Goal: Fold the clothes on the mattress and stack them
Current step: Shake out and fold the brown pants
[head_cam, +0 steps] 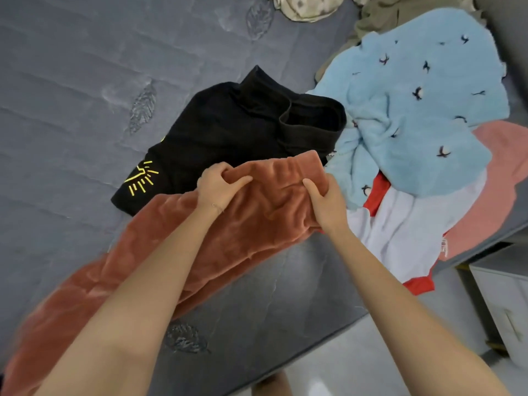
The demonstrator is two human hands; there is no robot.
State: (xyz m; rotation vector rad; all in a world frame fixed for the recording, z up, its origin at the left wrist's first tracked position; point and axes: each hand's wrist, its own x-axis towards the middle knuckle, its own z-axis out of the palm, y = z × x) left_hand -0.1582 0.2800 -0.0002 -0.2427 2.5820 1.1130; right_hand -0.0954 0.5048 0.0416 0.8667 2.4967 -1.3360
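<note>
Rust-orange fleece trousers [243, 224] stretch across the grey mattress [71, 95] from the lower left toward the middle. My left hand [218, 185] pinches the gathered waistband at its left side. My right hand [325, 205] grips the same waistband at its right side. Just beyond the waistband lies a folded black garment [228, 130] with a yellow line print. To the right sits a loose pile: a light blue fluffy garment [423, 104] with small dark birds, a white and red garment [405, 227] and a pink garment [497, 178] underneath.
A beige patterned cloth [303, 7] and an olive garment [400, 12] lie at the mattress's far edge. A white cabinet [505, 304] stands on the floor at the lower right, past the mattress edge. Bare mattress spreads to the left.
</note>
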